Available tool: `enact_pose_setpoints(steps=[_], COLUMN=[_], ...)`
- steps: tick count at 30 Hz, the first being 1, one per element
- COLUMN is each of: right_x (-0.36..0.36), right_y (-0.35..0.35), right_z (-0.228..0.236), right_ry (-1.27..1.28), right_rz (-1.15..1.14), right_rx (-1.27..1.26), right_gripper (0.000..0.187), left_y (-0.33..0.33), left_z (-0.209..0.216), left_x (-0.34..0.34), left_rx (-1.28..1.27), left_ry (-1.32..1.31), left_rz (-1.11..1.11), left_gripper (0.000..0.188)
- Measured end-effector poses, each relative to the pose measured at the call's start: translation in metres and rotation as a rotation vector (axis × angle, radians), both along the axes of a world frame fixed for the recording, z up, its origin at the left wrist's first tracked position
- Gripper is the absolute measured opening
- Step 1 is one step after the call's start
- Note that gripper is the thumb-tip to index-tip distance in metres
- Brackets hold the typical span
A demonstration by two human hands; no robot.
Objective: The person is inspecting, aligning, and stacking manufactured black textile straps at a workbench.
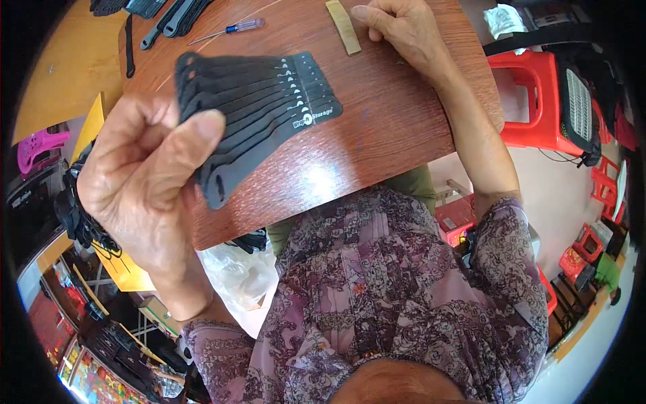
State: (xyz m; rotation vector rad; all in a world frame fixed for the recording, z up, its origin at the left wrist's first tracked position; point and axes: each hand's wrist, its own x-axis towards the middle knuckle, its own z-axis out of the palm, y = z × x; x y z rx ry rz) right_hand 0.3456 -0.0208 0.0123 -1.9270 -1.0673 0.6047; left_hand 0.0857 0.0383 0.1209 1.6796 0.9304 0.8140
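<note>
Aloft, black straps (252, 94) in left hand (145, 165), right hand (404, 27) apart

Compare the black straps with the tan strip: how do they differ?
- Make-up: the black straps form a fanned, layered bundle; the tan strip looks like a single piece.
- Pose: the black straps are held up in the left hand; the tan strip lies on the table beside the right hand.
- Markings: the black straps carry white print; the tan strip shows none.
Shared: both have long, flat shapes.
</note>
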Motion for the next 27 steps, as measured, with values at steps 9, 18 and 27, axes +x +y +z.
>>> enact_pose_setpoints(steps=[9, 18, 27], right_x=[-0.037, -0.022, -0.025], right_y=[0.018, 0.035, 0.027], right_z=[0.009, 0.014, 0.045], right_ry=[-0.222, 0.446, -0.173], right_rz=[0.545, 0.863, 0.648], right_rx=[0.751, 0.118, 0.066], right_gripper=[0.033, 0.053, 0.068], left_y=[0.008, 0.013, 0.062], left_z=[0.021, 0.050, 0.044], left_x=[0.035, 0.060, 0.073], left_rx=[0.322, 0.145, 0.291], left_ry=[0.189, 0.323, 0.072], left_rz=[-0.177, -0.433, -0.423], left_gripper=[0.015, 0.019, 0.015])
